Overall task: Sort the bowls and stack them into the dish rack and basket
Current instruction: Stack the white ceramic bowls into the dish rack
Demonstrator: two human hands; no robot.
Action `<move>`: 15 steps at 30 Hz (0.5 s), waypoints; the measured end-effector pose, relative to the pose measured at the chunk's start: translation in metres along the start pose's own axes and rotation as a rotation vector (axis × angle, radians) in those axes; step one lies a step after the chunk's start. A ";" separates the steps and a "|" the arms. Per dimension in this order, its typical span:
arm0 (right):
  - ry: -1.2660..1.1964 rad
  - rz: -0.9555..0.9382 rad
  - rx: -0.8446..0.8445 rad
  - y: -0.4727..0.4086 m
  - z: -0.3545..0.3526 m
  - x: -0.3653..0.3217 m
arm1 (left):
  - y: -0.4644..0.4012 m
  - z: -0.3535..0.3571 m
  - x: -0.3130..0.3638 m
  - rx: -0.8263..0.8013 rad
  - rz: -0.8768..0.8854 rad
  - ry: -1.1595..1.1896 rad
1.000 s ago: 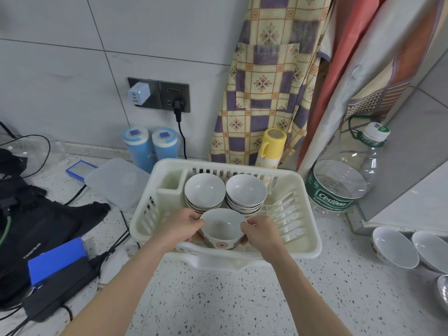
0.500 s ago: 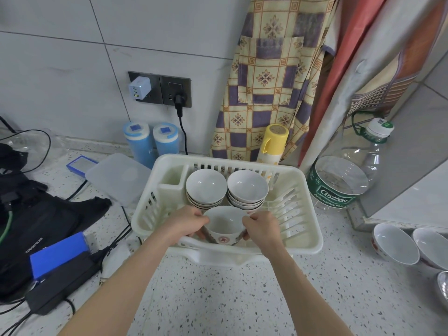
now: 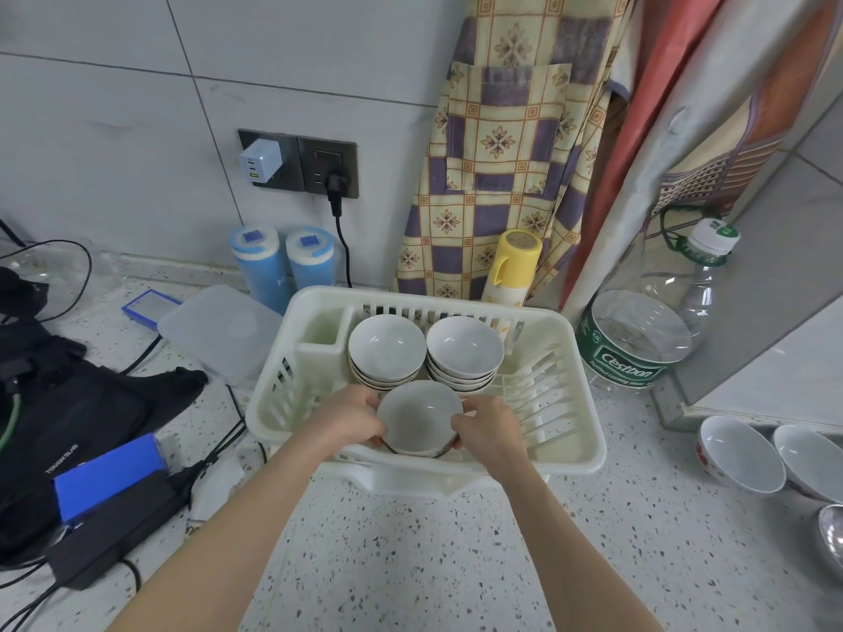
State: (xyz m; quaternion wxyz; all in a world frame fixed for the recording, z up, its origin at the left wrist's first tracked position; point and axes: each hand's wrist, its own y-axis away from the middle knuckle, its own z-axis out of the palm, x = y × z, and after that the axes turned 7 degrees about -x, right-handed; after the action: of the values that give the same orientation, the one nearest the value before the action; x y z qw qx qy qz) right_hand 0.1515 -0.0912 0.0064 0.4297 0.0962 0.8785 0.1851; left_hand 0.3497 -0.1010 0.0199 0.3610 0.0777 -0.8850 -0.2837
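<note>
A cream plastic dish rack (image 3: pixel 584 431) stands on the speckled counter. Two stacks of white bowls sit at its back: the left stack (image 3: pixel 387 349) and the right stack (image 3: pixel 464 351). In front of them, low inside the rack, is a single white bowl (image 3: pixel 418 416) with a red pattern outside. My left hand (image 3: pixel 344 417) grips its left rim and my right hand (image 3: pixel 486 428) grips its right rim. Two more white bowls (image 3: pixel 741 453) (image 3: pixel 807 460) stand on the counter at the far right, beside the edge of a metal bowl (image 3: pixel 831 535).
A large clear water bottle (image 3: pixel 647 330) lies right of the rack. A yellow flask (image 3: pixel 513 266), two blue canisters (image 3: pixel 283 266) and a plastic lid (image 3: pixel 223 330) stand behind it. A black bag (image 3: pixel 68 403), blue box (image 3: pixel 107 476) and cables fill the left.
Both hands have lowered the bowl deeper into the rack's front section and levelled it; its red pattern is now mostly hidden behind the rack's front wall.
</note>
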 end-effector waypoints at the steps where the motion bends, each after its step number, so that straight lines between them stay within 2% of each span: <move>1: 0.004 0.005 -0.006 0.000 -0.001 0.000 | 0.000 0.001 0.000 0.005 0.000 -0.028; 9: -0.057 0.027 -0.041 0.003 -0.004 0.000 | -0.001 0.007 -0.002 0.055 -0.014 -0.181; 15: 0.026 0.018 -0.058 0.003 -0.002 0.001 | -0.002 0.008 -0.005 0.101 -0.013 -0.212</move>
State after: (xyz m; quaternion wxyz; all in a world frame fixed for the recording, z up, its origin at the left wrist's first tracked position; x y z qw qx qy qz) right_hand 0.1491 -0.0889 0.0076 0.4194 0.0893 0.8773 0.2156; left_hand 0.3473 -0.0969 0.0113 0.2589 0.0710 -0.9309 -0.2478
